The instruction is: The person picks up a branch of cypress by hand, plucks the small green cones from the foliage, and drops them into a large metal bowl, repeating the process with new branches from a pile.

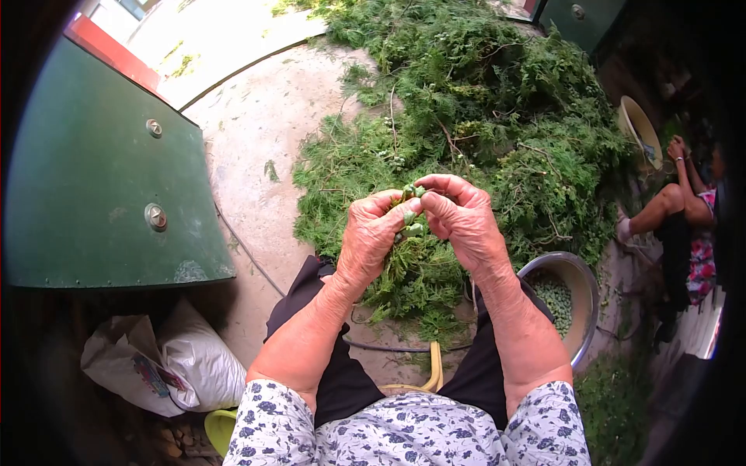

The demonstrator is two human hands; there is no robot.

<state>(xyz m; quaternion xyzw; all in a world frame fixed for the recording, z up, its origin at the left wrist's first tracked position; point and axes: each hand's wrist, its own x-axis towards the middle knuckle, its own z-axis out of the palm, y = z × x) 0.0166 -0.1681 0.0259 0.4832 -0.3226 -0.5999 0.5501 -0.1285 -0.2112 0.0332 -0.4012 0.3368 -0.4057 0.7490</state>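
A small leafy evergreen sprig with pale green cones [413, 229] is between my two hands, in front of my lap. My left hand [368, 239] is closed around the sprig, with thumb and fingertips pressed together. The thumb and forefinger of my right hand [468, 221] pinch at a green cone at the top of the sprig, and the fingertips of both hands nearly touch. Beyond and below my hands lies a big heap of cut evergreen branches [482, 101]. By my right knee stands a metal basin [584, 307] with many small green cones [553, 303] inside.
At left is a green metal door [101, 171] with round knobs. White sacks [198, 361] and a yellow-green container [221, 429] sit below it. A dark cable [247, 252] crosses the concrete floor. At right, another person [676, 210] sits near a cream tub [639, 128].
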